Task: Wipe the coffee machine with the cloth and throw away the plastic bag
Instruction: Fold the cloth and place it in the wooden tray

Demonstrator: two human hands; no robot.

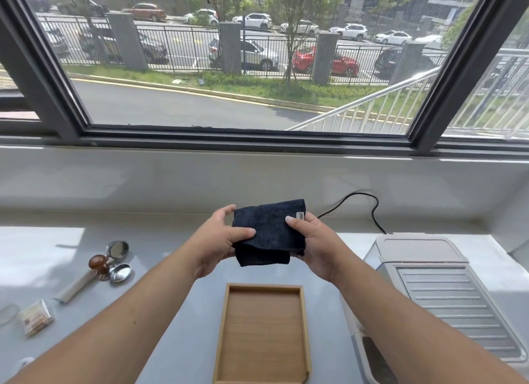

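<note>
Cloth [269,232], dark, finely ribbed and folded into a thick pad, was held in the air above the far end of the wooden tray [264,286], touching no surface. Left hand [213,249] gripped its left edge, thumb laid across the front face and fingers curled behind. Right hand [317,246] pinched the right edge beside a small white label, thumb on the front.

The tray was a shallow rectangular box of pale wood with a raised rim, its floor showing bare grain. It lay on the smooth grey counter [186,312] between the forearms.

Just right of the tray stood the coffee machine [446,303], light grey with a ribbed top plate. A black cable [372,209] looped from behind it toward the wall beyond the tray.

Well left of the tray, across a band of open counter, lay a portafilter [86,278], a wooden-knobbed tamper [98,265] and a round metal basket [120,272], close together. Further left and nearer lay the plastic bag [35,316], clear, with brown contents, flat on the counter.
</note>
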